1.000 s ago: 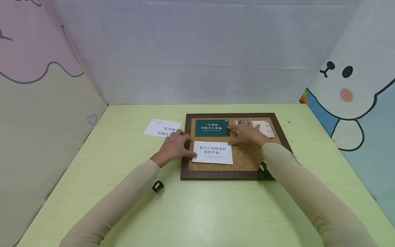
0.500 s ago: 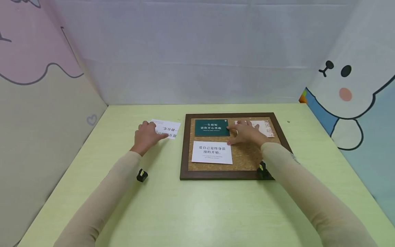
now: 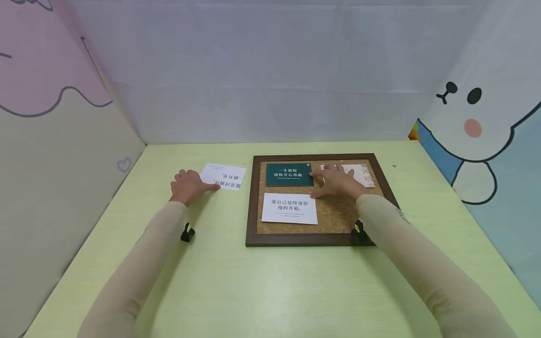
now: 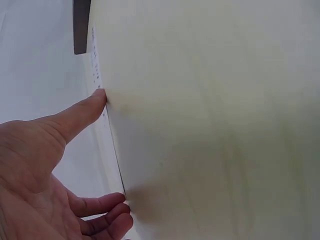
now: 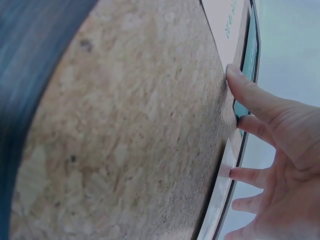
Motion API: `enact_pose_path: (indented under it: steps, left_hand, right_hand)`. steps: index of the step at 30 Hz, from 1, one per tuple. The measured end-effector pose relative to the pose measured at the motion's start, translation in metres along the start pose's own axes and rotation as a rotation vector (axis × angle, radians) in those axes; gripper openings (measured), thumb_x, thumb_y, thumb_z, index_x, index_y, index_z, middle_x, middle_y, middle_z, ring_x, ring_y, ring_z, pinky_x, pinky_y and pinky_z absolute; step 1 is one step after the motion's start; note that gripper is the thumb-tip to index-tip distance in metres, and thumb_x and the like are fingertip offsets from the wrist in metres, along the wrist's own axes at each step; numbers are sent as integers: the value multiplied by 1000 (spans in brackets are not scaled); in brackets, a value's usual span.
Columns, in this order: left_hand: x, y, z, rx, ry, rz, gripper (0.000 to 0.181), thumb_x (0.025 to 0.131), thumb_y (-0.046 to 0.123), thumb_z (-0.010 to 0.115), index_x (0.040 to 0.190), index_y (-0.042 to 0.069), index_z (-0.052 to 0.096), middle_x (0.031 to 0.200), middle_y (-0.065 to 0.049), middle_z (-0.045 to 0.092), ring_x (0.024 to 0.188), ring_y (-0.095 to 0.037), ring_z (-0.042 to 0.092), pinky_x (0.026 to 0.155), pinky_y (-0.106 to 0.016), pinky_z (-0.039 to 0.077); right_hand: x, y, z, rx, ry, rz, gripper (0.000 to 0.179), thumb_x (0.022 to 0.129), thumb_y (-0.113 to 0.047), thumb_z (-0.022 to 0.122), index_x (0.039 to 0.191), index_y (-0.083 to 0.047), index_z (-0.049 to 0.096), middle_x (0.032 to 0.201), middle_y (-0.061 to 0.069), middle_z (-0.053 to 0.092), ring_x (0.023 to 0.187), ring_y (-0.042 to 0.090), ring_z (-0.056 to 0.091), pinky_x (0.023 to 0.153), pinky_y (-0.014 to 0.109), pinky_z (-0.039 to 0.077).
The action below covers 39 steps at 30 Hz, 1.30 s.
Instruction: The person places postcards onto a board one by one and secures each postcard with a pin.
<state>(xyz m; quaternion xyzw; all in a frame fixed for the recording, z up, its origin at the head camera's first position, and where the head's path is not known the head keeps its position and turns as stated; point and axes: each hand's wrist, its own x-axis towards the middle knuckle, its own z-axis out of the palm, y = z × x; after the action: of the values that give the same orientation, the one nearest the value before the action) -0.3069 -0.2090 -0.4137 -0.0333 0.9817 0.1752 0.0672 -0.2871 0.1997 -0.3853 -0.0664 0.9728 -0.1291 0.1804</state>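
Observation:
My left hand [image 3: 188, 188] is at the left end of a loose white card [image 3: 226, 175] lying on the table, its print upside down. In the left wrist view the thumb [image 4: 85, 111] touches the card's near edge, spread well apart from the fingers. My right hand [image 3: 338, 180] rests over a cork board [image 3: 338, 216]. Its thumb [image 5: 245, 90] touches the upper right corner of a white card [image 3: 289, 209]. The index finger is at the green card [image 3: 289, 174], and other fingers rest on a white card with red print [image 3: 363, 176], which the hand partly hides.
A dark brown wooden frame [image 3: 296, 240] surrounds the cork. The pale green-yellow table [image 3: 270, 291] meets a white cloth backdrop [image 3: 270, 70] behind. Printed cartoon panels stand at both sides. Each wrist carries a small black camera mount [image 3: 188, 233].
My left hand has left the white card on the cork board and moved left to the loose card, which has shifted little. My right hand stays in place.

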Motion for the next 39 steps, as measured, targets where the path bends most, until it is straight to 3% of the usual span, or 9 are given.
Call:
enact_pose_path:
  steps: [5,22,30,34,39]
  left_hand:
    - [7,0,-5,-66,-46,-19,69,77,54,75,104,-5,51,108,-23,43,101,-38,37,90,-55,32]
    - [17,-4,-17,-109,-190,-93,77,77,49,77,120,-7,46,112,-23,44,98,-34,39,83,-48,38]
    - [27,-10,-29,-108,-294,-77,69,82,37,76,124,-9,46,115,-22,43,102,-33,38,88,-46,38]
    - [26,-11,-26,-112,-288,-62,71,83,41,73,123,-10,45,114,-22,44,101,-33,40,88,-46,38]
    - [16,-3,-12,-83,-159,-57,76,81,58,67,115,-6,43,110,-22,43,99,-35,41,90,-51,36]
  right_hand:
    - [1,0,-1,1,-6,3,81,81,-47,77,149,-20,43,158,24,21,146,49,7,106,77,1]
    - [-1,-1,-3,2,-23,-19,80,83,-45,76,150,-19,41,159,25,18,146,51,4,106,77,3]
    - [-2,-3,-2,-4,-15,-32,79,83,-46,75,149,-19,42,159,24,20,146,51,7,105,78,3]
    - [-2,-3,-2,-6,-12,-25,79,83,-46,75,149,-19,42,158,24,21,146,51,8,106,77,3]
    - [-2,-1,-2,-17,-10,-18,78,83,-46,75,149,-19,42,158,25,20,146,51,8,106,78,4]
